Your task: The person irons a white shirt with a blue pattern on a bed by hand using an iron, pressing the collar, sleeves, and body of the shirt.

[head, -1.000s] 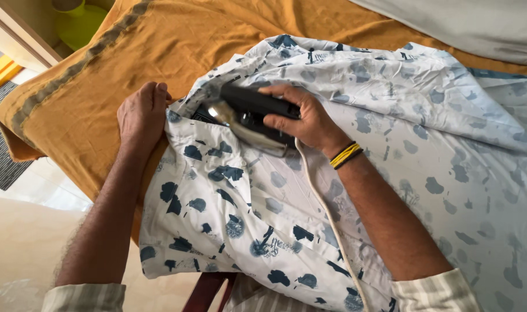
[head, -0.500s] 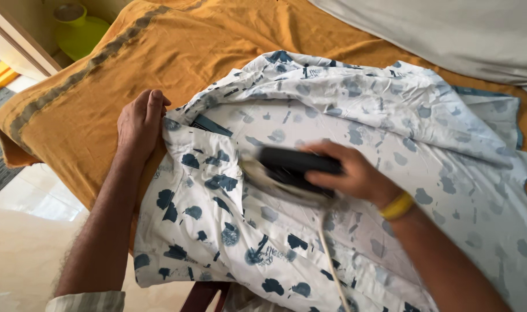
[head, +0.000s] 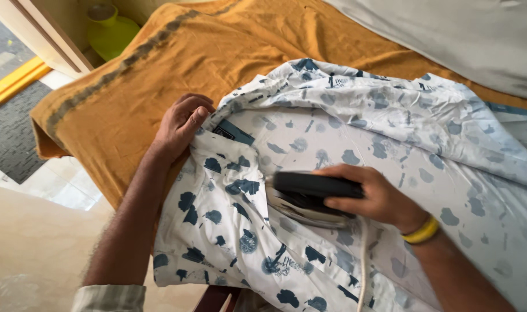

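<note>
The right hand (head: 379,199) is wrapped around the black handle of an iron (head: 310,199), its grip clamped on that handle, with fingers curled over the top and thumb underneath. The iron rests flat on a white shirt (head: 344,144) printed with dark blue blotches, near the middle of the cloth, and its metal base shows just below the handle. A pale cord (head: 363,260) runs from the back of the iron toward the near edge, lying over the shirt. A yellow band (head: 422,233) sits on the right wrist.

The left hand (head: 182,124) lies to the left of the iron, well apart from it, at the shirt's collar. Its fingers are curled together and pinch the edge of the fabric, pressing it against the mustard-coloured cloth (head: 159,75) that covers the desk. A small dark label (head: 233,132) shows inside the collar, just right of that hand.

At the far right lies a grey sheet (head: 448,34). At the far left, beyond the desk, stands a green pot (head: 110,32), and below it a dark mat (head: 15,124) on the pale floor.
</note>
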